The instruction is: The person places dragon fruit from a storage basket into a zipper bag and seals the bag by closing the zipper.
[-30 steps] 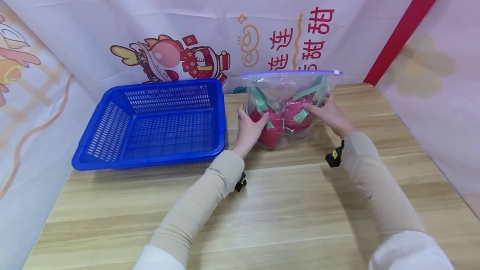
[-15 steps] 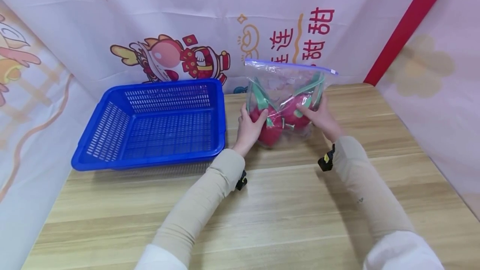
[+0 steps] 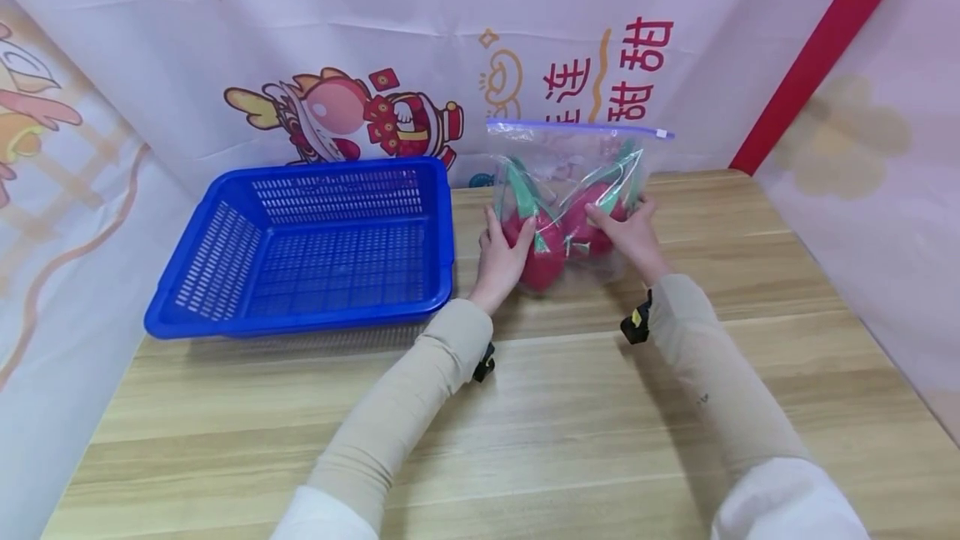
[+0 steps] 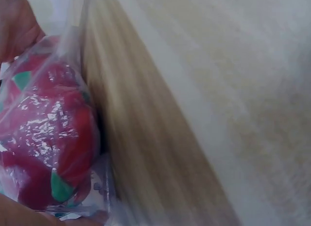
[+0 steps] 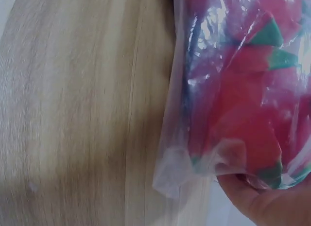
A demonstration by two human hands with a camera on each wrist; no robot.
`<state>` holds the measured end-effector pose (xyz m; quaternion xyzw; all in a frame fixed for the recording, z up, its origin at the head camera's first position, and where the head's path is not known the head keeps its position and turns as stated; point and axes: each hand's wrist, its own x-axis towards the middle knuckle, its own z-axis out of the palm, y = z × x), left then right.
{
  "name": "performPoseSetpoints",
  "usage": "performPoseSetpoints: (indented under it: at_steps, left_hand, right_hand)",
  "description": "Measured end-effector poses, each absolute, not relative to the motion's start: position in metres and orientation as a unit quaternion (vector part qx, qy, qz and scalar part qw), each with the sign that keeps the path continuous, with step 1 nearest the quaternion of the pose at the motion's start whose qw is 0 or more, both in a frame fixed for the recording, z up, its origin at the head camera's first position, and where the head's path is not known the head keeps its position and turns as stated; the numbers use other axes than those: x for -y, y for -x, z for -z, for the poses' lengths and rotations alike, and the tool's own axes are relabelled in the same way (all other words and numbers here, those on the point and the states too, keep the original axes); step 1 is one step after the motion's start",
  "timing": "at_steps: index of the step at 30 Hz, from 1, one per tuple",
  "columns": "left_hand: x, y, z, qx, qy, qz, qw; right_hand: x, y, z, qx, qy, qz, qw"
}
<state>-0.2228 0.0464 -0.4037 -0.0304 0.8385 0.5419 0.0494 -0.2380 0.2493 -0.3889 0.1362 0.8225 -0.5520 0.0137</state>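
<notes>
A clear zip bag (image 3: 564, 158) with a purple slider strip along its top stands upright on the table in the head view. Inside it are two red dragon fruits with green leafy tips, the left fruit (image 3: 546, 261) leaning against the right one (image 3: 587, 219). My left hand (image 3: 501, 263) grips the bag's left side, thumb in front of the left fruit. On the opposite side my right hand (image 3: 632, 238) holds the bag around the right fruit. The right wrist view shows the thumb (image 5: 245, 194) against the plastic, below the red-and-green fruit skin (image 5: 243, 119).
A blue plastic basket (image 3: 300, 326) with slotted walls sits left of the bag on the wood-grain table (image 3: 555, 432). Behind stands a printed white cloth backdrop (image 3: 390, 19), close to the bag's top.
My right hand has moved left, drawing the bag's right side inward. The bag's top strip has risen slightly and tilted down to the right. My left hand has stayed nearly still.
</notes>
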Motion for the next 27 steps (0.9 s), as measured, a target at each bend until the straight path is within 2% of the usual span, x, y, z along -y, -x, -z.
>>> performPoseSetpoints:
  at_steps: [13, 20, 27]
  left_hand:
    - [-0.051, 0.225, 0.408, -0.853, 0.008, -0.521, 0.036]
    - [-0.052, 0.227, 0.411, -0.855, 0.012, -0.518, 0.031]
    - [-0.043, 0.230, 0.414, -0.856, -0.015, -0.513, 0.055]
  right_hand:
    - [-0.250, 0.244, 0.397, -0.813, -0.078, 0.577, 0.020]
    - [-0.241, 0.248, 0.402, -0.820, -0.118, 0.561, -0.009]
    - [-0.238, 0.251, 0.404, -0.819, -0.125, 0.560, -0.013]
